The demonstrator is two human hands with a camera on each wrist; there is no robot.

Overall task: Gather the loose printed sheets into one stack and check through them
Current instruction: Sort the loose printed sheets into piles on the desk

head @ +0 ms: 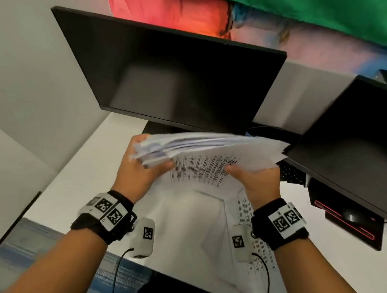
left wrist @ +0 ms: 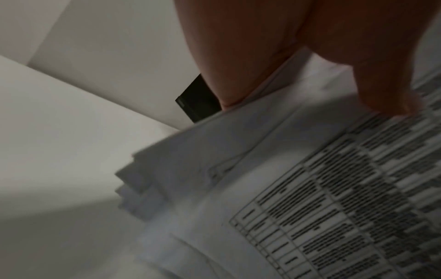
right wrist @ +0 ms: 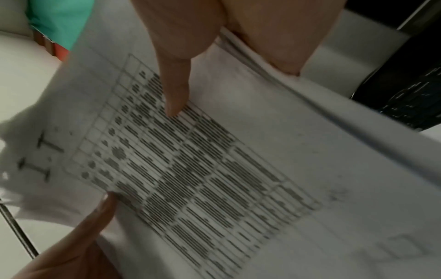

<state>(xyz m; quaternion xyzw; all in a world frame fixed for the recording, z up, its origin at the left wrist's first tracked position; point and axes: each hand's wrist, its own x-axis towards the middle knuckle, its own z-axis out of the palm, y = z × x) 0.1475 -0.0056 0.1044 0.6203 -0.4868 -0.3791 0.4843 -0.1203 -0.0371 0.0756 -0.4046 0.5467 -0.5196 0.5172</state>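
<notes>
A loose bundle of printed sheets (head: 209, 151) hangs in the air above the desk, its edges fanned and uneven. My left hand (head: 140, 173) grips its left end, thumb on top and fingers underneath. My right hand (head: 253, 176) pinches the near right edge, thumb lying on a printed table. In the left wrist view the sheets (left wrist: 274, 188) show staggered corners under my thumb. In the right wrist view the top sheet (right wrist: 214, 160) carries a dense table, and the left thumb touches its near edge. More printed sheets (head: 196, 229) lie flat on the white desk (head: 77, 189) below.
A dark monitor (head: 168, 72) stands just behind the bundle. A second dark screen (head: 355, 148) is at the right, with a black keyboard (head: 290, 172) under its edge. A black mouse (head: 352, 216) sits on a red-trimmed pad. The desk's front edge is near my forearms.
</notes>
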